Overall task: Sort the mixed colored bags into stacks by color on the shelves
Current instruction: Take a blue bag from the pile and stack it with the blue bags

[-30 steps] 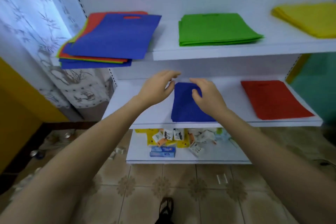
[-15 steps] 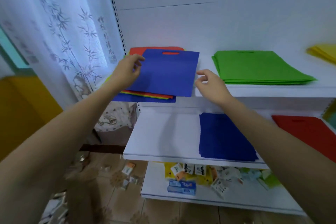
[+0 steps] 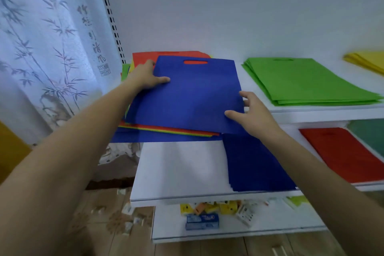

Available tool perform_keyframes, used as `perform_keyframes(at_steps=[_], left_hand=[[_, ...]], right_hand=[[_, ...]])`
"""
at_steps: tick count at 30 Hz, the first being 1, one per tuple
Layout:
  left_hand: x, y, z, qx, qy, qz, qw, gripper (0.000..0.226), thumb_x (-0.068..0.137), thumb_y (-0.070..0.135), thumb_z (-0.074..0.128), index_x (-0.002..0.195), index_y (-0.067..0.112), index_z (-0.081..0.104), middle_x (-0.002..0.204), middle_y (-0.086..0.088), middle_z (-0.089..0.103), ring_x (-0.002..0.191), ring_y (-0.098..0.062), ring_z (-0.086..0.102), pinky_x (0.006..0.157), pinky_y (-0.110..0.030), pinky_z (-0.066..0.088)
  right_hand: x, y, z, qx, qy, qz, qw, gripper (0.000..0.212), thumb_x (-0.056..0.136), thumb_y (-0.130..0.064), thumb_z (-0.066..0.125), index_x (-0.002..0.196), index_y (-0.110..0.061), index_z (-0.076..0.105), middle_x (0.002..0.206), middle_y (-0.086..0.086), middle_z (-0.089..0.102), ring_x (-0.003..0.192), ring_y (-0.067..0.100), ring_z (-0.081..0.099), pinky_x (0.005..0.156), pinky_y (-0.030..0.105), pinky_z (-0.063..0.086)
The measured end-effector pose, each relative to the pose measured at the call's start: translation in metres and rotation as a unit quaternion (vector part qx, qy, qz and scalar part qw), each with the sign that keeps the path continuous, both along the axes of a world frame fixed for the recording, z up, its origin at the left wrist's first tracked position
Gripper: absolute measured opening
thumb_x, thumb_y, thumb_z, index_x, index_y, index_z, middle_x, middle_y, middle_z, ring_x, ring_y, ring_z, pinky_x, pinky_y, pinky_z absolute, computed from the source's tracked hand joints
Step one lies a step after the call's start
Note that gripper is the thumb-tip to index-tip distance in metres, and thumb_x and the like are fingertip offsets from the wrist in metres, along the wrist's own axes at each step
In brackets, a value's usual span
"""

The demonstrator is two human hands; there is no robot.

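left hand (image 3: 145,77) and right hand (image 3: 252,111) pinch the flat blue fabric bag (image 3: 187,97) by its sides. friction could drag the overhanging multicoloured bag pile (image 3: 166,129) off.

This looks like a small shop: white display shelves (image 3: 176,168) meet a slotted upright (image 3: 110,18) at upper left. Small packaged goods (image 3: 216,212) crowd the bottom shelf (image 3: 166,224), and a bamboo-print curtain (image 3: 41,48) fills the left.
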State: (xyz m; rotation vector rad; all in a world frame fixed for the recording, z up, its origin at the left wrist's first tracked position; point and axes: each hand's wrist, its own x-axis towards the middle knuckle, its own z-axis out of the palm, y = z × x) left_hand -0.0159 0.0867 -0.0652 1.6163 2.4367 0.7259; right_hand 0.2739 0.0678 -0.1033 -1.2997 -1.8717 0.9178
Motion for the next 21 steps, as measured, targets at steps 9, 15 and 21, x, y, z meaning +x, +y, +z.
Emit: perform_keyframes(at_steps=[9,15,21], left_hand=[[-0.007,0.009,0.007,-0.005,-0.110,-0.035,0.993,0.089,0.068,0.027,0.081,0.141,0.014,0.031,0.142,-0.008,0.042,0.128,-0.026,0.044,0.107,-0.041,0.037],[0.015,-0.003,0.011,0.049,-0.061,-0.047,0.996,0.078,0.074,0.014,0.076,0.140,0.007,0.035,0.145,-0.008,0.036,0.134,-0.022,0.036,0.108,-0.028,0.028],[0.087,-0.048,0.014,0.224,-0.056,-0.064,0.971,0.065,0.086,0.011,0.062,0.142,0.008,0.029,0.141,-0.007,0.033,0.131,-0.013,0.033,0.096,0.002,0.020]], right_hand=[[-0.005,-0.001,0.000,-0.035,0.085,-0.007,0.996,0.061,0.085,-0.009,0.063,0.139,-0.019,0.035,0.143,0.003,0.038,0.128,0.015,0.039,0.101,0.033,0.043],[0.010,-0.003,-0.001,-0.044,0.127,-0.002,0.991,0.055,0.085,-0.009,0.063,0.134,-0.023,0.043,0.139,0.004,0.043,0.129,0.020,0.043,0.102,0.040,0.044],[0.073,-0.033,-0.013,0.024,0.140,0.010,0.990,0.050,0.090,-0.007,0.056,0.134,-0.023,0.043,0.135,-0.008,0.044,0.126,0.006,0.037,0.104,0.018,0.035]])
